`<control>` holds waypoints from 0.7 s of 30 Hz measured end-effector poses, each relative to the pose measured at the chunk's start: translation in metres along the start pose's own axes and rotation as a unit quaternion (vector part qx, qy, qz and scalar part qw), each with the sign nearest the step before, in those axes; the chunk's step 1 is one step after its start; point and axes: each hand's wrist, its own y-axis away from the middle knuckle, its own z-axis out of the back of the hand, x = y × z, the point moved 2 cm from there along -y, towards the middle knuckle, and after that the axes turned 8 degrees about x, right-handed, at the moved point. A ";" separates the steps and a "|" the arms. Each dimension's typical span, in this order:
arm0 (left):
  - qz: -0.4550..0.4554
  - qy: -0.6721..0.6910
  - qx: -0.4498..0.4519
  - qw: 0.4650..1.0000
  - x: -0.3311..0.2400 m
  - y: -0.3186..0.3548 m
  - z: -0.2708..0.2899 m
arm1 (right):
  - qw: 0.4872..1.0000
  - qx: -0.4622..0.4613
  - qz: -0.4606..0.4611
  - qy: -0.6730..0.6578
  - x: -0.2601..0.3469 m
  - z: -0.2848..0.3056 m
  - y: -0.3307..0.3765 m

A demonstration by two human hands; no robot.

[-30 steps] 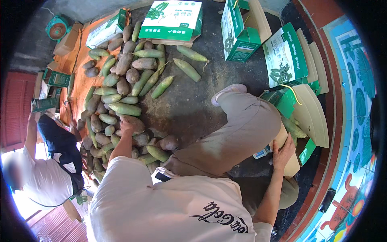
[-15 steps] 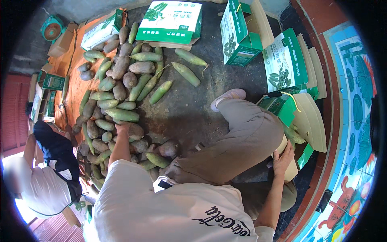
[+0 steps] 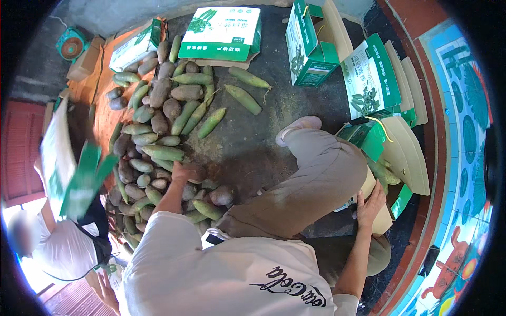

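Observation:
My left hand (image 3: 180,171) is closed on the end of a dark, brownish radish (image 3: 196,173) at the right edge of a big heap of radishes. Green radishes (image 3: 162,152) lie right beside it. Over on the right, my right hand (image 3: 372,204) grips the near edge of an open green and white carton (image 3: 408,152). Some green radishes (image 3: 383,173) show inside that carton. The fingertips of my right hand are partly hidden behind the cardboard.
Other cartons (image 3: 371,79) stand at the back right, and a closed carton (image 3: 221,34) lies beyond the heap. Several green radishes (image 3: 243,99) lie loose on the dark floor. At the left a person (image 3: 63,245) handles a carton (image 3: 79,179). A tiled wall (image 3: 464,158) borders the right.
My left hand has moved a little to the right with the dark radish. The person at the left has raised a carton, blurred by motion. My right hand stays on its carton.

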 end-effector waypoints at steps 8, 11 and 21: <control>0.035 -0.508 0.014 0.861 -0.154 0.123 -0.201 | 0.999 -0.020 -0.007 0.029 -0.011 0.013 0.012; 0.067 -0.496 0.057 0.864 -0.148 0.126 -0.228 | 0.999 -0.036 0.001 0.028 -0.009 0.014 0.012; 0.107 -0.562 0.080 0.816 -0.143 0.119 -0.256 | 0.998 -0.055 -0.026 0.013 -0.006 0.018 0.013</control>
